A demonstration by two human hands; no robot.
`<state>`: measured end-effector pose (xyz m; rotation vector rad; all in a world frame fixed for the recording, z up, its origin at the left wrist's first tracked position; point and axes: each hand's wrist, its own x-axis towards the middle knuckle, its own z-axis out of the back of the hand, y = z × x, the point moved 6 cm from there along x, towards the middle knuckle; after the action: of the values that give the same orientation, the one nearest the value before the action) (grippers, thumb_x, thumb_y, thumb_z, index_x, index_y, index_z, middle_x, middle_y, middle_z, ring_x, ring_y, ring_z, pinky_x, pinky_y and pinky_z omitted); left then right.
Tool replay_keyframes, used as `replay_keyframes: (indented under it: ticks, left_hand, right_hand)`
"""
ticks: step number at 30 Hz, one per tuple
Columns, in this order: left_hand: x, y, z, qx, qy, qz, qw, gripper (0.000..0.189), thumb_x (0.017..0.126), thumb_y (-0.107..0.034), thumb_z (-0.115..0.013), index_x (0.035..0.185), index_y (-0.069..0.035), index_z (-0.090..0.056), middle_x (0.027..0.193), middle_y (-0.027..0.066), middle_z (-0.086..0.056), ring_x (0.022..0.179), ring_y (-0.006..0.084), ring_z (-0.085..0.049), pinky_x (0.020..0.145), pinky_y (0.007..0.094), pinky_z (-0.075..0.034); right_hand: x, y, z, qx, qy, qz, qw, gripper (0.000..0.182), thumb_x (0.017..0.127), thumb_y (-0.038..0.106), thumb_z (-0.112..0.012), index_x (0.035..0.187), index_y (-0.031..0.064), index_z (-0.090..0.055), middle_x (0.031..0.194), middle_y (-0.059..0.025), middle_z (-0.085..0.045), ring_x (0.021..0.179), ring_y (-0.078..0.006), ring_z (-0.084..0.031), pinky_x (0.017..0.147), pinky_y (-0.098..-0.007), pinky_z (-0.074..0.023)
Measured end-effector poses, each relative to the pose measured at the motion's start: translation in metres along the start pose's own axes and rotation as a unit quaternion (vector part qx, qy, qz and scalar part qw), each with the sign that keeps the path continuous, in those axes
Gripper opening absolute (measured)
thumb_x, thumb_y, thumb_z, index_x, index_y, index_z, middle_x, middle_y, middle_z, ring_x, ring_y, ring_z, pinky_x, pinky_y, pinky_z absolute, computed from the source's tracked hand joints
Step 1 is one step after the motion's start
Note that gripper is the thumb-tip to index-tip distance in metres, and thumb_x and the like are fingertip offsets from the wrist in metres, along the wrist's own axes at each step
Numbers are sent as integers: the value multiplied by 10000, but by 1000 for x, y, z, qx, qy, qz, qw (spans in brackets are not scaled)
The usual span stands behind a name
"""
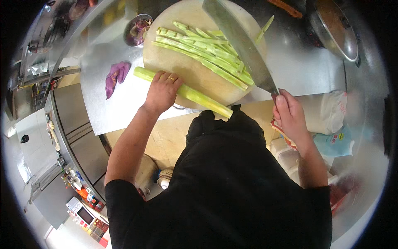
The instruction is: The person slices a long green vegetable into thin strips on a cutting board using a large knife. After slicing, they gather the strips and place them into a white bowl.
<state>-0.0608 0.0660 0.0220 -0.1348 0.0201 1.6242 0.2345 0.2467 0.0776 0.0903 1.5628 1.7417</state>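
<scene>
My left hand (164, 90) holds a thick, pale green peeled stalk (202, 99) across the near edge of a round chopping board (192, 73); its right end juts past the edge towards me. In my right hand (287, 112) is the handle of a large kitchen knife (241, 42), its broad blade slanting over the right part of the board. Long strips of green peel (205, 51) lie in a loose pile on the board, partly hidden by the blade. One more strip (265, 29) lies at the board's right edge.
A purple cloth (116, 76) lies on the steel worktop (99, 115) at the left. A metal bowl (136, 31) with purplish scraps touches or nearly touches the board. At the far right is a metal pan (337, 31); a plastic bag (334, 112) is below it.
</scene>
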Motion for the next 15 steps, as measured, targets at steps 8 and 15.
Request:
replay_keyframes:
  ticks: [8,15]
  left_hand:
    - [-60,57,57,-393,-166,272,862,434,699,45,-676,1119,-42,-608,995,82,-627,902,243,-606,807,332,-490]
    - [-75,72,58,-902,-249,85,343,400,901,-354,-608,1113,-29,-511,833,98,-530,648,184,-501,620,316,-416]
  right_hand:
    - [-3,-5,29,99,-100,-58,988,291,1029,320,-463,1073,48,-558,643,44,-425,517,-28,-364,436,-209,-289]
    - [-10,-51,58,-149,-148,-16,978,327,1014,276,-470,1132,-8,-582,751,-56,-552,692,-159,-548,642,-337,-460]
